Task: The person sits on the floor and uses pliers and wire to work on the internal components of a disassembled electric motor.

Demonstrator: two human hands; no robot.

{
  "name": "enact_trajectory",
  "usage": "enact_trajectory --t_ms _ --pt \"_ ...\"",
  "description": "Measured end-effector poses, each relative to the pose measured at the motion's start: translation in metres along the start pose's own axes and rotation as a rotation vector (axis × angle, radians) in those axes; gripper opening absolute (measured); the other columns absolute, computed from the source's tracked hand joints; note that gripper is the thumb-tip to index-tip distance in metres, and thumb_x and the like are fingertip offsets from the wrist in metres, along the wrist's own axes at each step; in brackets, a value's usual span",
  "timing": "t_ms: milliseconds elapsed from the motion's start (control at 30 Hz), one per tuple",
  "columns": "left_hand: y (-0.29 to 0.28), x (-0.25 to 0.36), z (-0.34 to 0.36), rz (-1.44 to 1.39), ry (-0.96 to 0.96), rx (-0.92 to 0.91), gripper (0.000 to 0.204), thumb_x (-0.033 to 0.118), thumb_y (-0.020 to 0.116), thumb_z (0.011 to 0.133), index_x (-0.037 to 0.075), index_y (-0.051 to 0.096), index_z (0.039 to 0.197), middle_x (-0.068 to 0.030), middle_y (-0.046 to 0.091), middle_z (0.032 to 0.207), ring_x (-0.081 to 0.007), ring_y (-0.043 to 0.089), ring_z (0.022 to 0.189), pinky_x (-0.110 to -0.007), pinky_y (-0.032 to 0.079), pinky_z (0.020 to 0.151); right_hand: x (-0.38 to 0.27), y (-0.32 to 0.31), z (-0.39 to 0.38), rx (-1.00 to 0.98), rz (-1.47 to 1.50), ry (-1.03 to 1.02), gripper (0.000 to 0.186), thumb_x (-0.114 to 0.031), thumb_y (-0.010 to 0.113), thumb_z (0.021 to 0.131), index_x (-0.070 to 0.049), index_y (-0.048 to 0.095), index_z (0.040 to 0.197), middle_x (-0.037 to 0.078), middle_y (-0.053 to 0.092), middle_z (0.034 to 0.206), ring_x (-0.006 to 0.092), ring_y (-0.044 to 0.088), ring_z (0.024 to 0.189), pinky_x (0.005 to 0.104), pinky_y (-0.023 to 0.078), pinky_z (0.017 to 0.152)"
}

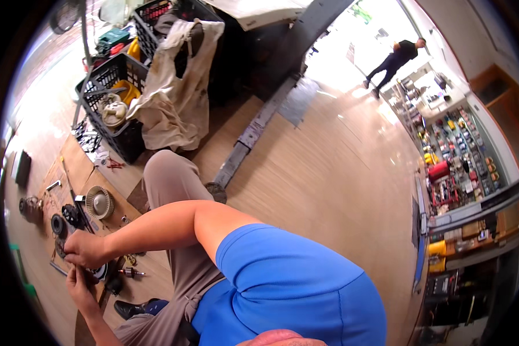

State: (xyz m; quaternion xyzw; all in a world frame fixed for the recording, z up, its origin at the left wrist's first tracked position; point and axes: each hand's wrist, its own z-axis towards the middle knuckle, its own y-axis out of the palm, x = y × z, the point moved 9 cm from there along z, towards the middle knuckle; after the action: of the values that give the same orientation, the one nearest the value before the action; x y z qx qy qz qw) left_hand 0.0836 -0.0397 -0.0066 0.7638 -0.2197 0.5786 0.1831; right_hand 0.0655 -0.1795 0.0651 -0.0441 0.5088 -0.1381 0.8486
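At the lower left, both my hands meet over a cluttered board (55, 173) on the floor. My right hand (85, 249) is closed, with a dark rounded part (60, 248) showing at its far side. Just below it, my left hand (82, 286) has its fingers drawn together; whatever they pinch is hidden. Under the hands lies a dark part, mostly covered. Beyond them are a black ring (58, 225), a black wheel-like part (71, 215) and a pale slotted fan wheel (100, 202). A small motor armature (131, 271) rests nearer my shoe.
Black plastic crates (134, 149) full of tools stand ahead, draped with a stained cloth (179, 109). A grey metal beam (254, 132) slants across the floor near my knee. Far right, a person (395, 63) stands near stocked shelves (461, 150). A dark box (21, 168) sits left.
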Motion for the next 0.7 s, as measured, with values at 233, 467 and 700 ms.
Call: enact_trajectory --t_ms 233,467,700 --pt "-0.016 -0.008 0.043 0.205 0.156 0.078 0.027 0.014 0.051 0.101 -0.004 0.061 0.118 -0.0036 0.064 0.086 -0.0087 0.056 0.070 -0.023 0.046 0.062 0.023 0.005 0.020 -0.224 -0.414 0.052 0.019 -0.020 0.066 0.075 -0.001 0.066 0.073 0.021 0.062 0.071 0.0383 0.064 0.069 0.0433 0.051 0.063" --pt "-0.113 0.071 -0.054 -0.040 0.430 0.405 0.057 0.016 0.062 0.094 0.000 0.038 0.143 -0.0081 0.068 0.096 -0.0099 0.062 0.081 -0.025 0.050 0.068 0.022 -0.113 0.063 0.038 -0.036 0.278 0.021 -0.008 0.049 0.098 -0.004 0.065 0.085 0.001 0.056 0.061 0.0066 0.046 0.043 0.0206 0.037 0.034" --pt "-0.319 -0.190 -0.510 -0.427 -0.255 1.371 0.058 0.045 0.051 0.095 0.002 0.046 0.133 -0.0144 0.057 0.122 -0.0236 0.059 0.100 -0.041 0.054 0.079 0.047 -0.151 0.083 -0.212 -0.240 0.250 0.022 -0.020 0.051 0.100 -0.003 0.064 0.109 0.004 0.062 0.092 0.0134 0.058 0.078 0.0238 0.048 0.068"
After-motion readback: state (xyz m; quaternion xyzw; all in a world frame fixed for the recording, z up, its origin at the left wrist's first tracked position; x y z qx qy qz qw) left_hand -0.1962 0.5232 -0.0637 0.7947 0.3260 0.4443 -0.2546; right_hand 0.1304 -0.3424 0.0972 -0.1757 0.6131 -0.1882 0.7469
